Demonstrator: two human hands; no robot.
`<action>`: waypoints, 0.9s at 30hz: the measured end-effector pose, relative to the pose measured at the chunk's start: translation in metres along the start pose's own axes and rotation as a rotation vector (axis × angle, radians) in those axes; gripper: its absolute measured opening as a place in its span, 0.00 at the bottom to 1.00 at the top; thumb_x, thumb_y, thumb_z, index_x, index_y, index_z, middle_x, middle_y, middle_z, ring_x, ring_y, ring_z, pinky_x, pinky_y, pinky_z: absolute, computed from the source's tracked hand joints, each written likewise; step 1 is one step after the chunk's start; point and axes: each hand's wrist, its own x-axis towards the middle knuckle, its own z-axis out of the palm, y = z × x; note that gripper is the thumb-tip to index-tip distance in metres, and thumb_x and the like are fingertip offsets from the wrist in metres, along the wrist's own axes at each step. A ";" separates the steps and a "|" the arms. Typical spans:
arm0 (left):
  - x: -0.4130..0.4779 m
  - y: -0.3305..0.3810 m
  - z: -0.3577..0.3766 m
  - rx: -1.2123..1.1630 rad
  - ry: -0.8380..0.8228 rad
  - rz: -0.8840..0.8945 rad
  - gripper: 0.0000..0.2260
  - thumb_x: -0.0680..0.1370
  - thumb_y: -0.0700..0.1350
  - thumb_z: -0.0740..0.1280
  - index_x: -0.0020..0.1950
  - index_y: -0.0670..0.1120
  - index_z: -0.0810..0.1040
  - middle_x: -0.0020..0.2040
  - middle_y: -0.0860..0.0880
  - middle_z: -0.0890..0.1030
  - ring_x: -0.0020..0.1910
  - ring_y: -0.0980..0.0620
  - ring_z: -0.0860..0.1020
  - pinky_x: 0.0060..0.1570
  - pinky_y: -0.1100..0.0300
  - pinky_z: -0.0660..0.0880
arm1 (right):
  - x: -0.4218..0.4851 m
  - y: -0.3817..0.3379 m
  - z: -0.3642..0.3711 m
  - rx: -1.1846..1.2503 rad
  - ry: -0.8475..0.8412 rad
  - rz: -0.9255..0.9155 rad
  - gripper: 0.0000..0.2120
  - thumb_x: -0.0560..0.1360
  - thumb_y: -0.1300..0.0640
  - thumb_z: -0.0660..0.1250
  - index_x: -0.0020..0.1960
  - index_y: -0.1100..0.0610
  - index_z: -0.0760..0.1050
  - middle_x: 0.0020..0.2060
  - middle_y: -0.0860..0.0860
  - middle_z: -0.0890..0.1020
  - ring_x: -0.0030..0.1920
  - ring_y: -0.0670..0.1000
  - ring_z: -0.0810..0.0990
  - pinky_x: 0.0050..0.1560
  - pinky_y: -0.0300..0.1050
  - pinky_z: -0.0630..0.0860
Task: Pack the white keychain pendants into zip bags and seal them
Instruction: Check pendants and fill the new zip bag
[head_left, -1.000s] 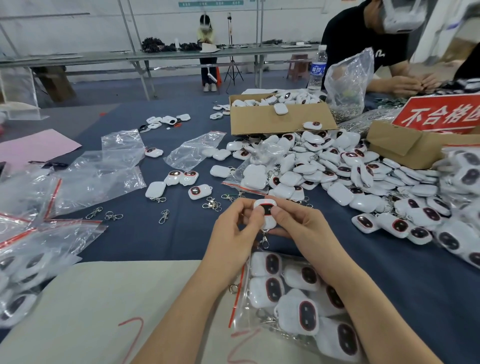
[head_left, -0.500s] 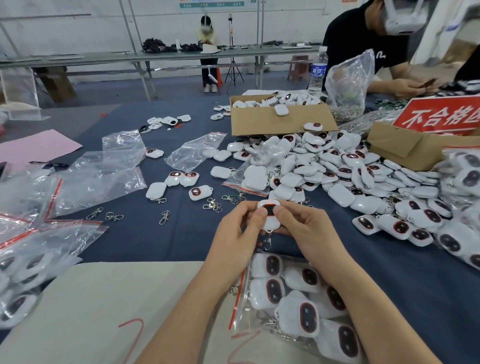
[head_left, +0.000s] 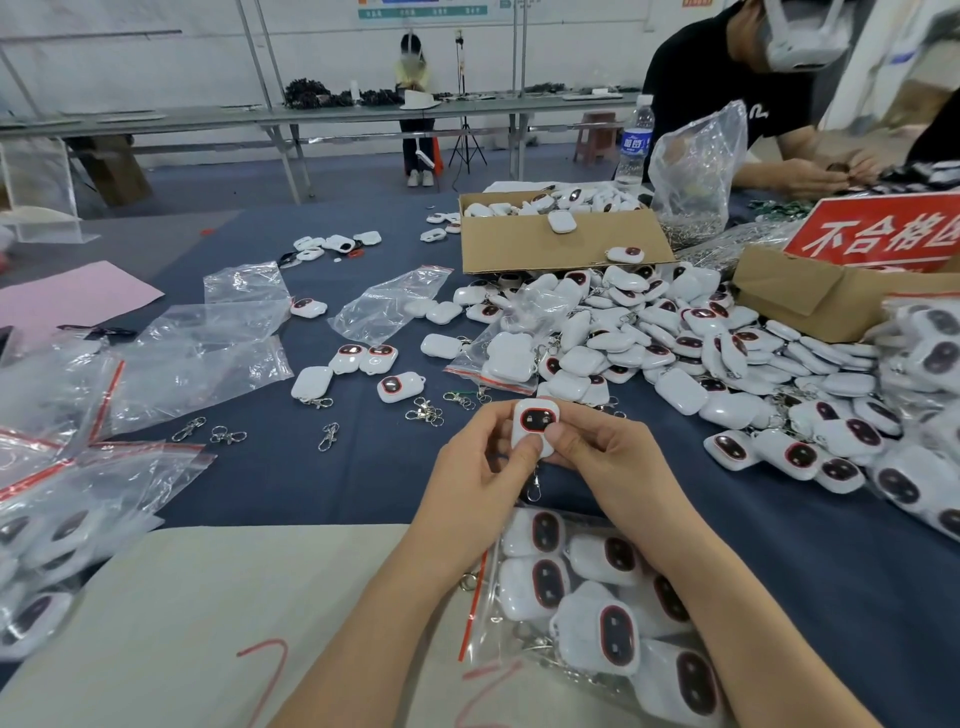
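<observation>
My left hand (head_left: 483, 467) & right hand (head_left: 597, 462) share a pinching grip on one white pendant (head_left: 535, 423), long axis upright, clasp (head_left: 533, 488) dangling — part-filled zip bag (head_left: 491, 631) lies just below, toward me, w/ its red zip edge at left.

Water bottle (head_left: 636, 143) behind a cardboard box (head_left: 561, 249); red sign (head_left: 883, 234) right, pink paper (head_left: 78, 296) left.

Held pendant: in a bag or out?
Out. The left hand and right hand pinch the white pendant bare above the blue tablecloth; its clip dangles free, outside the filled zip bag.
</observation>
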 end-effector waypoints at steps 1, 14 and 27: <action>0.000 0.000 0.000 -0.006 -0.003 0.005 0.09 0.82 0.41 0.68 0.59 0.54 0.79 0.50 0.55 0.85 0.49 0.57 0.82 0.49 0.69 0.76 | 0.000 0.000 0.000 0.000 -0.003 0.000 0.16 0.82 0.60 0.65 0.55 0.40 0.84 0.53 0.44 0.87 0.57 0.46 0.84 0.57 0.36 0.78; 0.000 0.000 -0.001 0.031 -0.010 0.008 0.10 0.82 0.41 0.67 0.62 0.52 0.78 0.51 0.58 0.85 0.49 0.60 0.82 0.49 0.71 0.75 | 0.001 0.004 -0.001 -0.041 -0.008 -0.025 0.16 0.82 0.60 0.65 0.57 0.40 0.83 0.54 0.43 0.86 0.58 0.44 0.84 0.59 0.37 0.78; 0.000 -0.005 0.005 0.300 0.131 0.171 0.06 0.82 0.45 0.68 0.54 0.57 0.77 0.51 0.60 0.80 0.53 0.58 0.79 0.52 0.66 0.74 | 0.002 0.006 0.000 -0.092 0.070 -0.004 0.15 0.79 0.57 0.70 0.60 0.38 0.79 0.52 0.44 0.86 0.53 0.45 0.84 0.58 0.46 0.81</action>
